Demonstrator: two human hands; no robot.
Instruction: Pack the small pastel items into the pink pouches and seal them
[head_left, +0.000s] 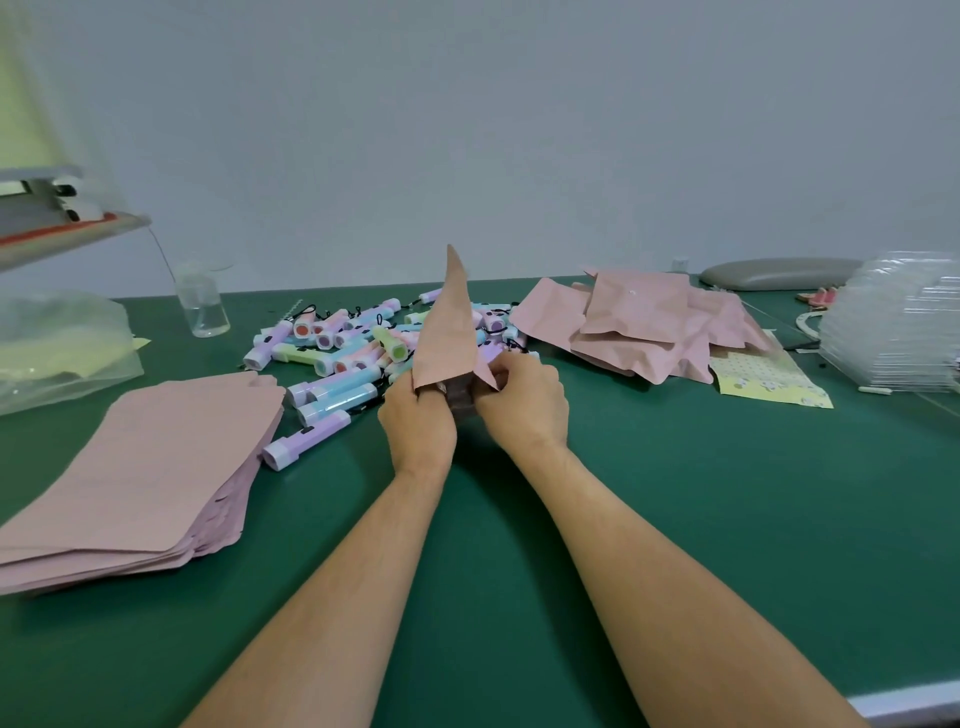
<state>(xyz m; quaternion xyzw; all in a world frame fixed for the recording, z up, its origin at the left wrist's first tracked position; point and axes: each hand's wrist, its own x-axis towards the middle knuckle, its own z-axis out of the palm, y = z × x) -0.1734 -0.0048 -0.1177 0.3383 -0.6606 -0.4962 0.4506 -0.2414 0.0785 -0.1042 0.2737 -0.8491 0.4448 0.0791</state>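
Both hands hold one pink pouch (449, 332) upright above the middle of the green table (675, 493), its mouth pointing down toward me. My left hand (418, 423) pinches the left lip of the mouth and my right hand (522, 402) pinches the right lip, pulling it apart. What is inside the pouch is hidden. Just behind the hands lies a heap of small pastel flashlight-like items (337, 343) in purple, blue, pink and green. A flat stack of empty pink pouches (150, 467) lies at the left. Filled pink pouches (644, 317) are piled at the back right.
A clear plastic cup (202, 301) stands at the back left, next to a clear plastic bag (57, 348) and a shelf (67, 228). A yellow patterned sheet (763, 376) and a stack of clear plastic trays (898, 322) sit at the right. The table's front edge (909, 701) shows at the lower right.
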